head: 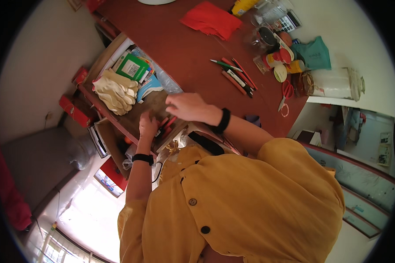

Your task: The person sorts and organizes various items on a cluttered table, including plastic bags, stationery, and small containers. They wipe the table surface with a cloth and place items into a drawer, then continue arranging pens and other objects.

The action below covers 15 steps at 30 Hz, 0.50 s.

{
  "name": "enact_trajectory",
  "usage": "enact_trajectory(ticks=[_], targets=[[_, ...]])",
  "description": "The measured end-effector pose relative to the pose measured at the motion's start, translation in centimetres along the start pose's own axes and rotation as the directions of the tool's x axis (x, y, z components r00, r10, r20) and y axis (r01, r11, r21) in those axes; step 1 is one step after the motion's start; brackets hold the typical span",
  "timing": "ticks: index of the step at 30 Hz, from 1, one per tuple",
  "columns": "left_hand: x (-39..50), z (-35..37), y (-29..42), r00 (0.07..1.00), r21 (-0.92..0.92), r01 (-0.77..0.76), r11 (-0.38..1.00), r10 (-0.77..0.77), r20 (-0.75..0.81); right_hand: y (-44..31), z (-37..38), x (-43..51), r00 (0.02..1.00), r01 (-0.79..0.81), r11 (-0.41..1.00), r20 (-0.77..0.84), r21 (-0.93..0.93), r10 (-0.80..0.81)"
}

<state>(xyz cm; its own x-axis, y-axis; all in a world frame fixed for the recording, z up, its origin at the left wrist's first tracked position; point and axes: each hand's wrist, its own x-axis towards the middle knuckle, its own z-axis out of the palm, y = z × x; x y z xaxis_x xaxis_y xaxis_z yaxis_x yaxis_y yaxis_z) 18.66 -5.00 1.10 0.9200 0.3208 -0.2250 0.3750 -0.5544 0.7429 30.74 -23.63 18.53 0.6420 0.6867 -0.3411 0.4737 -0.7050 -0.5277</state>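
An open wooden drawer (153,102) extends from the reddish-brown desk before me. My left hand (147,125) reaches down into its near part, beside several red and black pen-like items (166,126). Whether its fingers hold any of them is hidden. Above the drawer's right side, my right hand (187,106) has curled fingers pointing left; what lies under the palm cannot be seen. White knit gloves (115,92) with a pinkish cuff edge lie toward the drawer's left. Behind them are a green card (131,67) with a printed code and a light-blue packet (149,87).
Pens and pencils (237,77) lie together on the desktop (161,36). Red-handled scissors (285,93), jars, bottles and a calculator (288,22) line its right side. A red cloth (210,20) lies at the back. Below the drawer stands another open compartment (110,131).
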Motion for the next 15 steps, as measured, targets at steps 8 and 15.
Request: enact_trajectory(ticks=[8, 15], targets=[[2.3, -0.6, 14.4, 0.973, -0.492, -0.160, 0.856, 0.220, 0.066, 11.5, -7.4, -5.5, 0.743, -0.181, 0.976, -0.667, -0.124, 0.053], [1.3, 2.8, 21.5, 0.807, -0.602, 0.350, 0.718, 0.095, 0.583, 17.3, -5.6, -7.2, 0.709, -0.420, 0.901, -0.659, -0.110, 0.251]])
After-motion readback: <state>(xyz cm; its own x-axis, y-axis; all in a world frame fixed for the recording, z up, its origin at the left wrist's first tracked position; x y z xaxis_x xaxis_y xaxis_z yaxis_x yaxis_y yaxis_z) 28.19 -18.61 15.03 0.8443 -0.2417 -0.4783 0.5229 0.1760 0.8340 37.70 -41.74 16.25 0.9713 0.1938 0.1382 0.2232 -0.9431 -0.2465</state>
